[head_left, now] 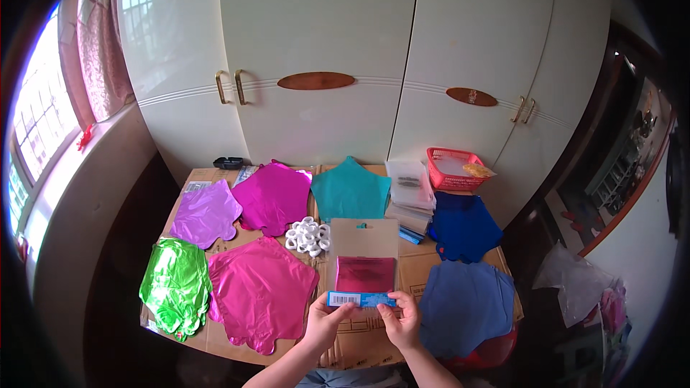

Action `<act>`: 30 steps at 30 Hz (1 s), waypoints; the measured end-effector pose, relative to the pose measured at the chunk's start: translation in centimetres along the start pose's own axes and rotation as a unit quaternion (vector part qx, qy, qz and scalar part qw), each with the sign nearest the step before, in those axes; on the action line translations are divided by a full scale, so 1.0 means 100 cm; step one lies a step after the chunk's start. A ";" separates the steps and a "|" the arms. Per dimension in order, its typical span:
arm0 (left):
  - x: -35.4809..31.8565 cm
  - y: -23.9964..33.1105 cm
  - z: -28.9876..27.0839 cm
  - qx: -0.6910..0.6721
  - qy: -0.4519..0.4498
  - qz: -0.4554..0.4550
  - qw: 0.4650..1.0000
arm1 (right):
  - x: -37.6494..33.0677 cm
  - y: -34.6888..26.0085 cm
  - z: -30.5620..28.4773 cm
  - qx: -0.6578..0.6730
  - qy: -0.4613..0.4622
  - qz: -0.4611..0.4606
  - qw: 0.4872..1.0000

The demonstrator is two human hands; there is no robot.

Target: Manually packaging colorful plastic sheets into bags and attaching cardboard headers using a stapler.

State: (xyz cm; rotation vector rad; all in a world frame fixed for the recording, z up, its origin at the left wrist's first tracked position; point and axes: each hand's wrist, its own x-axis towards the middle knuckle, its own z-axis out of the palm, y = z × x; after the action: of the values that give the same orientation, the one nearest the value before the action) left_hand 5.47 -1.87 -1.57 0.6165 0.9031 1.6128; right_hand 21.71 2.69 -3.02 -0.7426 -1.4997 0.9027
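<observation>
Packet [366,242], head view: found in both my grips, midway along the near edge of the bench [359,343], folded magenta foil [366,274] showing inside. Whether its far end touches the bench, I cannot tell. My left grip [325,322] pinches the left end of the blue label [375,299]; my right grip [403,320] pinches the right end, thumbs on the face. Judgement: light, even pressure at both ends should hold the label straight and spare the film creases.

Surface: cardboard [410,266] covers the bench. Green foil [175,284] lies at the near left corner, pink foil [262,287] beside it; white rings [307,237] are heaped near the middle. Slate-blue sheet [467,309] occupies the near right corner, red basket [456,183] the far right.

Room: white cabinets [316,21] stand behind the far edge; a bright window [47,86] lies beyond the left edge.
</observation>
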 end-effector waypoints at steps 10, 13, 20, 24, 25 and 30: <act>-0.005 0.004 -0.016 0.333 -0.012 -0.013 0.943 | -0.010 -0.002 -0.018 -0.041 -0.042 0.114 0.992; -0.014 0.018 0.001 0.570 0.013 0.046 0.820 | -0.018 -0.005 -0.030 -0.101 -0.064 0.148 0.982; -0.007 0.010 0.000 0.726 -0.234 0.307 0.569 | -0.010 -0.009 -0.038 -0.256 -0.115 0.099 0.955; -0.001 0.003 -0.005 0.730 -0.291 0.283 0.549 | -0.002 -0.022 -0.042 -0.373 -0.176 0.126 0.902; 0.002 0.004 -0.005 0.730 -0.297 0.293 0.541 | 0.000 -0.032 -0.042 -0.420 -0.191 0.116 0.880; 0.010 0.006 0.003 0.742 -0.309 0.287 0.521 | 0.011 -0.017 -0.054 -0.412 -0.243 -0.019 0.878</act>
State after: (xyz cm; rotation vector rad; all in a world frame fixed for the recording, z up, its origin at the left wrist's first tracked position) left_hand 5.08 -0.85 -0.98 2.7142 1.4233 0.4722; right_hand 26.99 3.49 -0.81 -1.1348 -2.3919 0.3885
